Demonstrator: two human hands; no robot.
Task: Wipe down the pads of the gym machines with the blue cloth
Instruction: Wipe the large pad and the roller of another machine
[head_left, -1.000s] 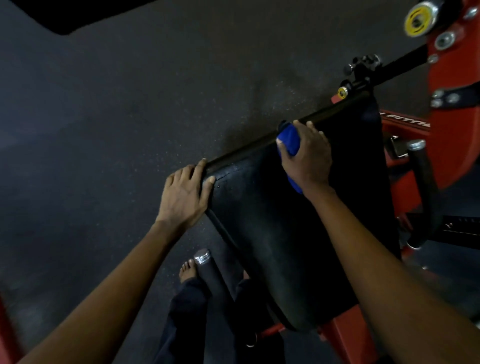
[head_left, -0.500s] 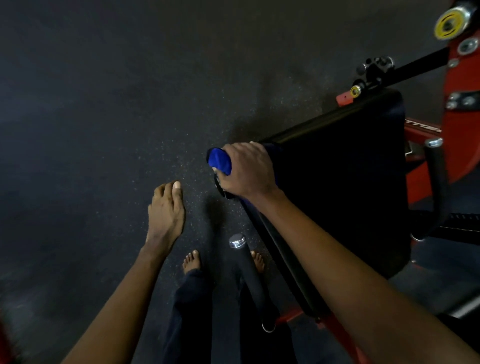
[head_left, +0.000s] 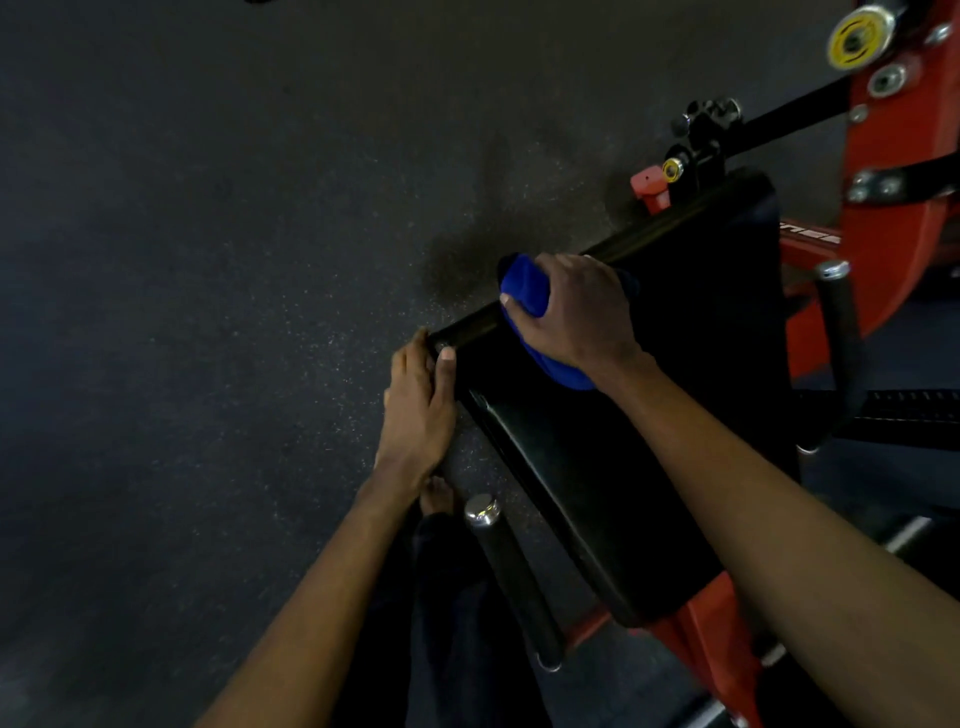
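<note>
One blue cloth (head_left: 524, 291) sits bunched on the upper edge of the black pad (head_left: 597, 467), gripped by the right hand (head_left: 576, 312) with its fingers curled over it. Left hand (head_left: 415, 410) rests at the pad's near corner, fingers straight, thumb on top. Red machine frame (head_left: 883, 234) behind the pad.

Glossy black vinyl-like pad (head_left: 597, 467), soft blue cloth (head_left: 524, 291), speckled matt floor (head_left: 208, 260).
</note>
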